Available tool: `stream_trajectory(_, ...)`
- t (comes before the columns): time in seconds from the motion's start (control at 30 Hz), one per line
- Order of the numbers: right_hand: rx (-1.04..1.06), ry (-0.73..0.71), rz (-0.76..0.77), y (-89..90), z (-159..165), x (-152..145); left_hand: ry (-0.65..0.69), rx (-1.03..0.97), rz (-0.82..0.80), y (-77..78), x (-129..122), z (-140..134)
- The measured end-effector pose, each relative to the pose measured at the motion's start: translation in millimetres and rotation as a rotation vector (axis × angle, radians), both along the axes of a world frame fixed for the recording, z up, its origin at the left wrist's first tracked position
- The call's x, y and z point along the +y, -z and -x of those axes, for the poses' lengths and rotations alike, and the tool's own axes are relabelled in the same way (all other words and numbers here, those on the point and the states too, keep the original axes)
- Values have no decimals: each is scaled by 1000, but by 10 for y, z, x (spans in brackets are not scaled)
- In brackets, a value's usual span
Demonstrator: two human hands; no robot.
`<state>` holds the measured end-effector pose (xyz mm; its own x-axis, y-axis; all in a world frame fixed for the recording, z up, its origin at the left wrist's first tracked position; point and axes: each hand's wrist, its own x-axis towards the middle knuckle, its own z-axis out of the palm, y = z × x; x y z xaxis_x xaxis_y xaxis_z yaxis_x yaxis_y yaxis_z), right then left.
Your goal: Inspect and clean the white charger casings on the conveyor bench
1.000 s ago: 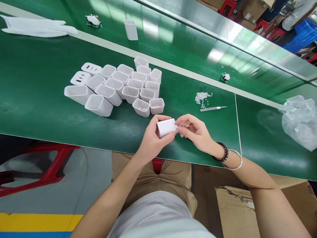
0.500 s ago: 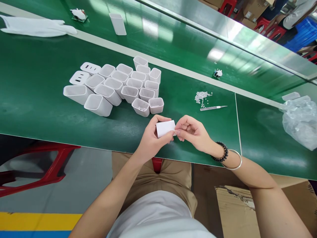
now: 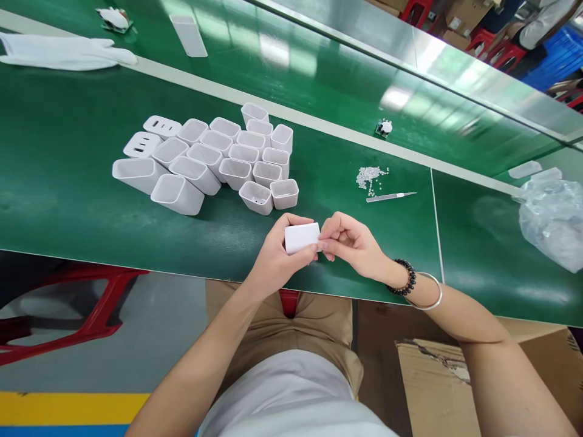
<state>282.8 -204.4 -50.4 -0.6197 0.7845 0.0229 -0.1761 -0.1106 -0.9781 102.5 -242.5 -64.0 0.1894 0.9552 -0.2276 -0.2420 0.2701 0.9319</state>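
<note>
My left hand (image 3: 281,247) is wrapped round a white plastic charger housing (image 3: 301,238), held just above the near edge of the green table. At the housing's right end, my right hand (image 3: 348,240) has thumb and forefinger pinched together, touching it; whatever lies between those fingertips is hidden. Several open white housings (image 3: 206,155) stand in a cluster to the left, beyond my hands. One nearby housing (image 3: 256,197) has small dark bits inside. Two slotted faces (image 3: 143,144) show at the cluster's left end. Tweezers (image 3: 392,197) lie beyond my right hand, beside small clear pieces (image 3: 370,176).
Beyond a pale strip (image 3: 319,127), a green belt carries a small circuit board (image 3: 384,127), a white housing (image 3: 189,36) and another board (image 3: 113,20). A white glove (image 3: 68,51) lies at left, a clear plastic bag (image 3: 553,221) at right. A cardboard box (image 3: 437,388) stands below.
The circuit boards and the white housing on the far belt have shifted left. Both hands keep nearly the same hold on the housing. The view has moved slightly.
</note>
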Motion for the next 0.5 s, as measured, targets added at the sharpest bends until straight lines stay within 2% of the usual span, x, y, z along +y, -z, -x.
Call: stream_trajectory(0.5, -4, -16, 2, 75, 27, -17, -67, 49, 30, -68, 14, -41)
